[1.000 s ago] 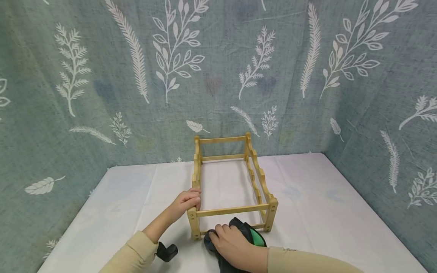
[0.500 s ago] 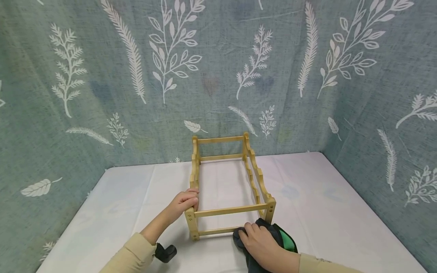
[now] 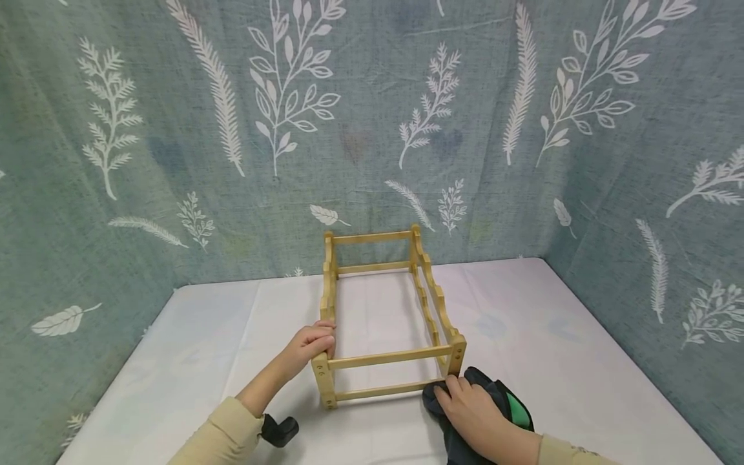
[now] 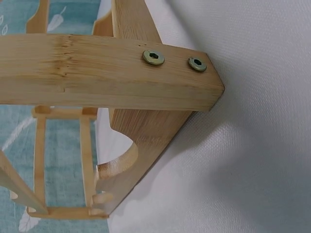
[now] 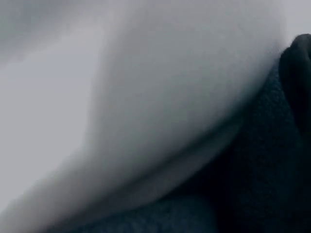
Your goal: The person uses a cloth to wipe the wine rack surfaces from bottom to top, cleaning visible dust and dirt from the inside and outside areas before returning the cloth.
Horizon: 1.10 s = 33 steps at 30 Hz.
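Note:
A light wooden rack [image 3: 389,356] with scalloped side rails stands on the white-covered table, long side running away from me. My left hand [image 3: 310,344] grips its left side rail near the front corner. In the left wrist view a front leg [image 4: 97,73] with two hex bolts fills the top. At the front right leg, my right hand [image 3: 473,410] grips a dark cloth [image 3: 456,442] with a green patch [image 3: 517,411], fingertips right at the end of the lower front rail. Close up in the right wrist view, the fuzzy dark cloth [image 5: 272,165] lies under the blurred hand.
White fabric covers the table [image 3: 221,361]. Grey-green curtains [image 3: 372,142] with white leaf prints rise behind the rack and along both sides. A black camera mount [image 3: 281,431] hangs at my left wrist.
My right hand has slid the cloth rightward along the lower front rail, from near its middle to the right leg. My left hand keeps its grip on the rack.

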Each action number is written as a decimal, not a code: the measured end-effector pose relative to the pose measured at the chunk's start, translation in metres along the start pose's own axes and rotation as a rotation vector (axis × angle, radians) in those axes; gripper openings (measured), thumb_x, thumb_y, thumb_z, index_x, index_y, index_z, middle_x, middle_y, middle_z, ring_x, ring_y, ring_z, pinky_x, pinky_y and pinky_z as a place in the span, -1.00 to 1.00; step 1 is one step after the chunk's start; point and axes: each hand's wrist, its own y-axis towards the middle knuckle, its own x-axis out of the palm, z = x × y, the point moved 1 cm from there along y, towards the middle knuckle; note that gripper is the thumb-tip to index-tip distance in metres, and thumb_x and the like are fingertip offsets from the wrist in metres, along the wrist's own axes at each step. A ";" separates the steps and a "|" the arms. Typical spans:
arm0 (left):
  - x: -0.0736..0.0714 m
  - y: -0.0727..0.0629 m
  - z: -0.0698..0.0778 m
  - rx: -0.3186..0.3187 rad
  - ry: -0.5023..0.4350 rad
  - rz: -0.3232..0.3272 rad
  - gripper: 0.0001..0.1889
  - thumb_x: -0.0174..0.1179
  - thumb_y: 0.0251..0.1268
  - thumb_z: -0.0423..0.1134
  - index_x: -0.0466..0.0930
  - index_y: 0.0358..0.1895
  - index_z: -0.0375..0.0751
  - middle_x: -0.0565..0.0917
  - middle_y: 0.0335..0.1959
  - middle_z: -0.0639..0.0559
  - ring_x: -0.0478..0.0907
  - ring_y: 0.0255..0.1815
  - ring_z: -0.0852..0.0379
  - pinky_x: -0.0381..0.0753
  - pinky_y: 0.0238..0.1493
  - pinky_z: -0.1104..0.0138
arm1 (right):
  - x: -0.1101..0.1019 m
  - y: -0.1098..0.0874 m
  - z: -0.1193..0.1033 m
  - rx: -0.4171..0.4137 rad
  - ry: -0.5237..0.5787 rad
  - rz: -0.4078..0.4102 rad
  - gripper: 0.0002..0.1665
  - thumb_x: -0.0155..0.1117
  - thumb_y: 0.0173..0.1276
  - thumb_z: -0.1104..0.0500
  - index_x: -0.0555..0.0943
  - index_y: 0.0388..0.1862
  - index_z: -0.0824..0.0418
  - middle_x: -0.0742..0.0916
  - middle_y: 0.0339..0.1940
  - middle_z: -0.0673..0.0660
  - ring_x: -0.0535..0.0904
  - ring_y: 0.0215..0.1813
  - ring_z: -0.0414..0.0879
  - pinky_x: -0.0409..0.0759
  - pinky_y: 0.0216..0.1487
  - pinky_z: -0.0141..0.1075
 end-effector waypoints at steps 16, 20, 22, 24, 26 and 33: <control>0.003 0.000 0.002 0.024 -0.005 0.010 -0.68 -0.17 0.20 -0.63 0.37 -0.66 -0.33 0.36 -0.75 -0.05 0.41 -0.49 0.08 0.18 0.17 0.53 | 0.000 -0.008 0.038 0.008 0.357 -0.245 -0.64 0.35 0.08 0.16 0.59 -0.08 0.03 0.50 -0.40 0.04 0.37 -0.48 -0.20 0.36 -0.59 -0.37; 0.003 -0.002 0.001 0.048 0.006 0.014 -0.68 -0.16 0.20 -0.63 0.37 -0.67 -0.32 0.35 -0.74 -0.04 0.42 -0.48 0.07 0.19 0.16 0.51 | 0.004 -0.010 0.044 -0.062 0.342 -0.199 -0.59 0.38 0.07 0.12 0.58 -0.05 0.02 0.51 -0.38 0.02 0.37 -0.48 -0.23 0.39 -0.57 -0.40; 0.003 -0.002 0.001 0.050 0.005 0.016 -0.68 -0.17 0.18 -0.64 0.37 -0.67 -0.31 0.35 -0.75 -0.04 0.41 -0.49 0.09 0.19 0.16 0.52 | 0.004 -0.012 0.046 -0.081 0.337 -0.141 -0.57 0.39 0.06 0.12 0.57 -0.03 0.03 0.50 -0.38 0.01 0.37 -0.48 -0.24 0.38 -0.57 -0.42; 0.003 -0.002 0.000 0.052 0.007 0.015 -0.68 -0.16 0.18 -0.64 0.38 -0.67 -0.31 0.35 -0.75 -0.04 0.41 -0.49 0.10 0.19 0.15 0.52 | 0.000 -0.013 0.049 -0.089 0.324 -0.071 -0.54 0.41 0.03 0.12 0.57 -0.03 0.04 0.48 -0.40 0.00 0.34 -0.49 -0.25 0.36 -0.57 -0.44; 0.004 -0.001 0.000 0.059 0.010 0.011 -0.68 -0.16 0.18 -0.65 0.38 -0.67 -0.31 0.35 -0.75 -0.04 0.39 -0.53 0.11 0.20 0.15 0.52 | -0.007 -0.015 0.053 -0.092 0.309 0.026 -0.52 0.44 -0.02 0.14 0.58 -0.04 0.04 0.47 -0.41 -0.01 0.30 -0.51 -0.26 0.32 -0.58 -0.47; 0.005 0.000 -0.002 0.048 -0.005 0.008 -0.67 -0.17 0.17 -0.67 0.37 -0.68 -0.35 0.35 -0.75 -0.05 0.34 -0.59 0.11 0.20 0.15 0.51 | -0.046 -0.013 0.075 -0.054 0.304 0.381 -0.35 0.53 -0.27 0.27 0.59 -0.06 0.13 0.52 -0.36 0.05 0.39 -0.48 -0.21 0.35 -0.57 -0.46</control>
